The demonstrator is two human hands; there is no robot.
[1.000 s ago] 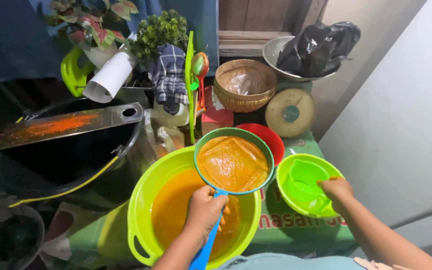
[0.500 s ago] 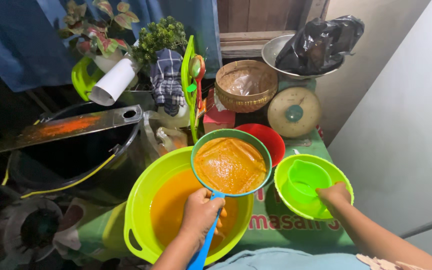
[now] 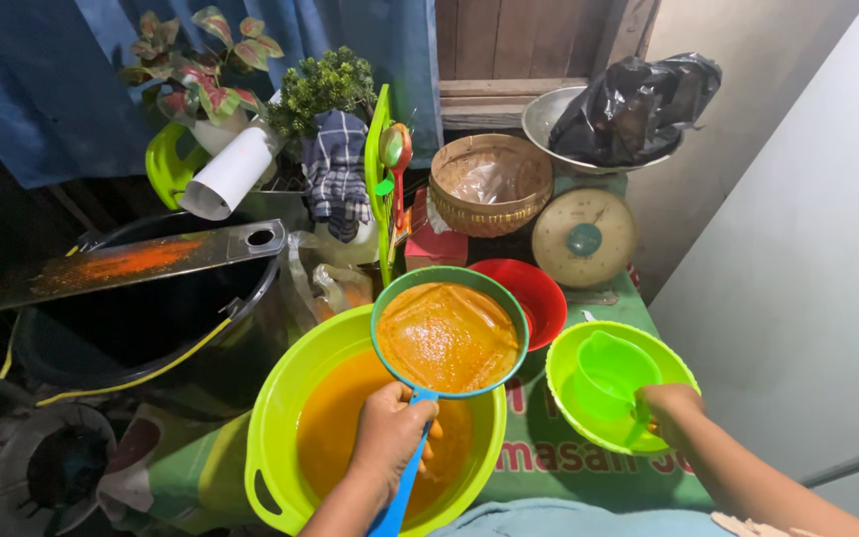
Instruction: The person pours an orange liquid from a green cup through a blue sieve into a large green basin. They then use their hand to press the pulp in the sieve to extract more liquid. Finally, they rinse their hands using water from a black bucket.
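Head view, looking down on a cluttered work surface. The person's left hand (image 3: pixel 385 447) is closed around the blue handle of a round strainer (image 3: pixel 449 333), which holds a sheet of wet orange pulp and is poised level over the far rim of a large lime-green basin (image 3: pixel 270 438). The basin is partly filled with opaque orange liquid. The right hand (image 3: pixel 670 406) grips the near edge of a small green scoop (image 3: pixel 613 368), fingers curled over its rim; the scoop sits inside a smaller lime-green bowl (image 3: pixel 683 368) on the printed green table cover (image 3: pixel 549 457), just right of the basin.

Judged from this arrangement, the step in hand is straining: liquid drains through the pulp into the basin while the scoop is being taken up. The next move would call for keeping the strainer steady and centred above the basin, so that nothing runs over the rim, and for lifting the scoop without tipping its bowl.

Behind stand a red bowl (image 3: pixel 544 298), a woven basket (image 3: pixel 489 184), a dial scale (image 3: pixel 584 237) carrying a metal pan with a black bag (image 3: pixel 638 94), and, at left, a dark tub (image 3: pixel 141 318) bridged by an orange-stained metal plate (image 3: pixel 131 264).
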